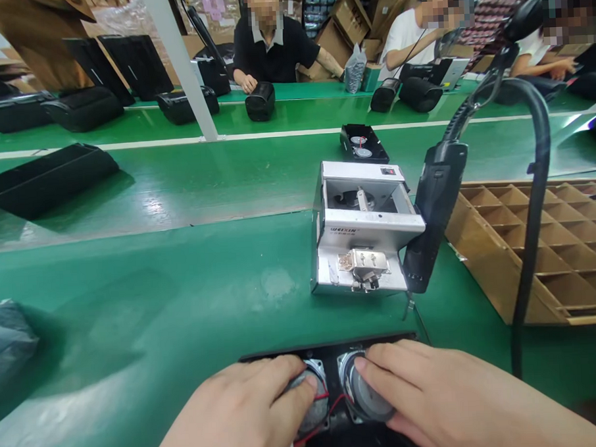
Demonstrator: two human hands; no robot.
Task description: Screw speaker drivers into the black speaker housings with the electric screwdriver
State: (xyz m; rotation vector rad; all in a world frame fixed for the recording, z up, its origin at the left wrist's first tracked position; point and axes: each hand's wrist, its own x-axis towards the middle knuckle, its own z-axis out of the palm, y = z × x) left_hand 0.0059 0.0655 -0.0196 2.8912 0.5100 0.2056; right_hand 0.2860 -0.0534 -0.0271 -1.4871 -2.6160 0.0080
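At the near edge, the left hand and right hand press flat, unclenched fingers on two round grey speakers with red wires, seated in a black panel on the green bench, cardboard boxes far behind.

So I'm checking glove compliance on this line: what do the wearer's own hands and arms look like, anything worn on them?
Both are bare. The left hand and right hand show no gloves, rings or finger cots. No watch, wrist strap or sleeve is visible on either forearm as far as the frame's bottom edge shows them. Nails look short and unpainted.
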